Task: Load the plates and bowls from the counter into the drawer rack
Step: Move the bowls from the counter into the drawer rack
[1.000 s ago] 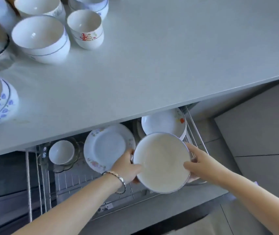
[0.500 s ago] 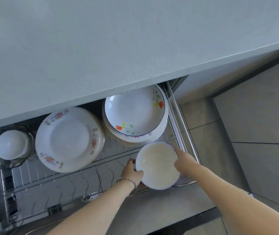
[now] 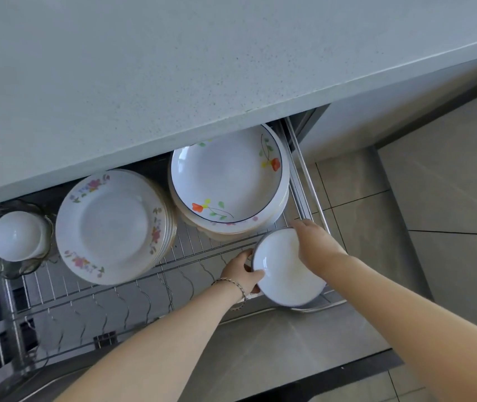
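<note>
Here, left grip (image 3: 241, 271) and right grip (image 3: 315, 245) clasp the bowl (image 3: 283, 274), its underside hidden.

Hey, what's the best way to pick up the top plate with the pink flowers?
Take the plate by its near rim, reaching from the front of the rack: it lies face up on a stack, far edge close under the counter.
</note>
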The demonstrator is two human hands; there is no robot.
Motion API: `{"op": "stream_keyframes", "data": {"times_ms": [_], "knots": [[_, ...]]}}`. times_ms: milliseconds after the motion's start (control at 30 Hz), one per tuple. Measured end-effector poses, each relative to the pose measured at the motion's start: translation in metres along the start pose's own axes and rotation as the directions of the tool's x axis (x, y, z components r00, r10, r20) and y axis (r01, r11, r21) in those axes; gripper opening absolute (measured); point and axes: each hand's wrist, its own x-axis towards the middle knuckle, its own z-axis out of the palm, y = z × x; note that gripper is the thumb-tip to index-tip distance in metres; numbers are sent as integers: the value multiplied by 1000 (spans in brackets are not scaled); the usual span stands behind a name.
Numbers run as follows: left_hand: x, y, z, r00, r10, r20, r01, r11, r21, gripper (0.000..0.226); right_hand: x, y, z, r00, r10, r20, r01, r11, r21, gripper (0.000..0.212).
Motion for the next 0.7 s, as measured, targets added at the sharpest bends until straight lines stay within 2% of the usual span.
{"op": "stream_keyframes", "data": {"times_ms": [100,200,300,367,533,700], "knots": [[-2,0,0,1000,5,25,-6,999,41,53,-2,-2,-4,999,-12,30,13,999,-29,57],[-8,0,1,999,0,47,-8,983,183,51,-9,-3,-8,999,11,37,-10,999,-46,52],[-18,1,-4,999,-53,-8,52,943,328,64,-20,-7,-18,998,36,58,-32,997,-65,52],[-31,2,-14,997,-45,-57,62,931,360,61,-30,-14,-29,997,39,69,-32,995,-96,50],[-83,11,-65,984,137,-118,-94,944,315,29,-62,-64,-70,991,-29,129,53,980,-191,44],[-158,26,-156,864,364,-347,-228,898,375,26,-96,-168,-112,971,-212,111,231,952,-200,38]]}}
